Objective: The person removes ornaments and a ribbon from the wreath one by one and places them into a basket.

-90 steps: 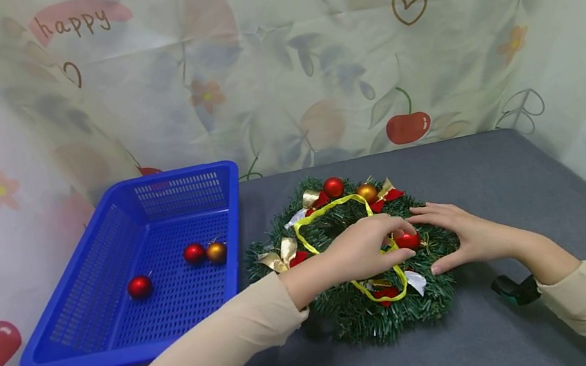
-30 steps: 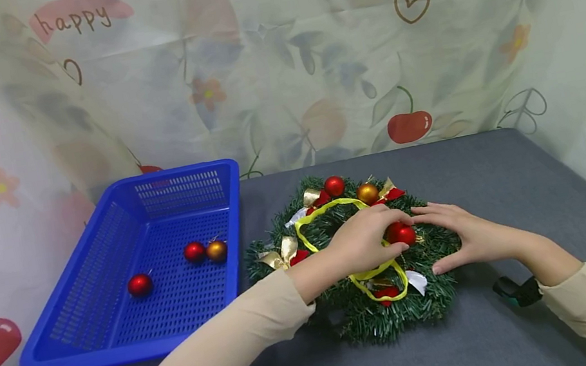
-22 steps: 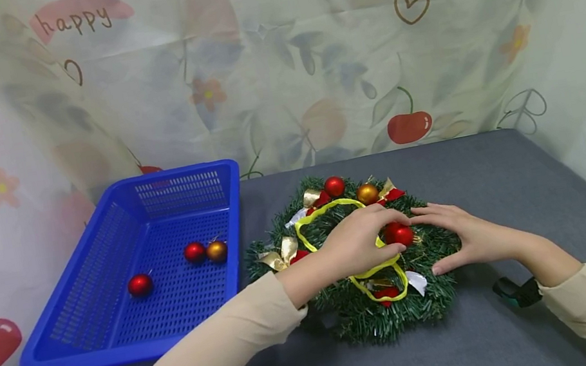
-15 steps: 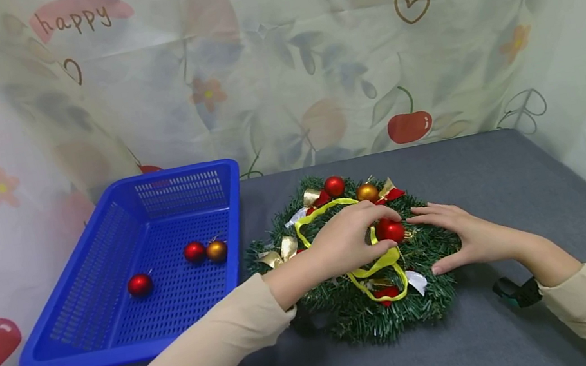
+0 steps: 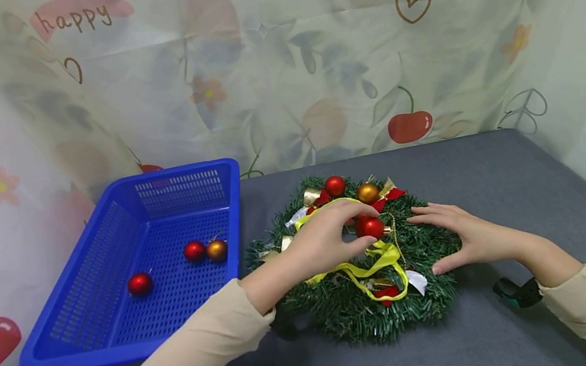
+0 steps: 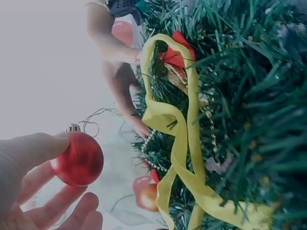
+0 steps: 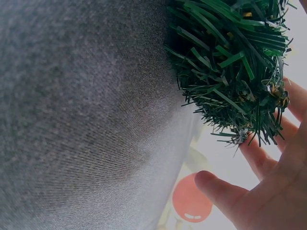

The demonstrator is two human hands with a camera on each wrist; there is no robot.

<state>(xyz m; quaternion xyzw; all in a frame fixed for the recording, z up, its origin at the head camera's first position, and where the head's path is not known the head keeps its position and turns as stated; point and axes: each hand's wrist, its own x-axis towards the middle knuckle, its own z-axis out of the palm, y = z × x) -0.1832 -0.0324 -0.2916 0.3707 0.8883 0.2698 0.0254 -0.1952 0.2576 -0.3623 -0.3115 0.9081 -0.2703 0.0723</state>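
Note:
My left hand pinches a shiny red bauble between thumb and fingers, above the middle of the green wreath. The bauble's gold cap and thin hanging loop point away from the palm. My right hand rests with spread, lightly bent fingers against the wreath's right side; in the right wrist view its fingertips reach the greenery. A yellow ribbon lies looped over the wreath. On the far part sit another red bauble, a gold bauble and a red-and-gold bow.
A blue plastic basket stands on the left of the grey table. Inside it lie two red baubles and a gold bauble. Behind hangs a printed curtain. A black band shows at the right wrist.
My left hand has drawn the red bauble leftward and up from the wreath's right part, and its hanging loop now shows. The right hand keeps its place at the wreath.

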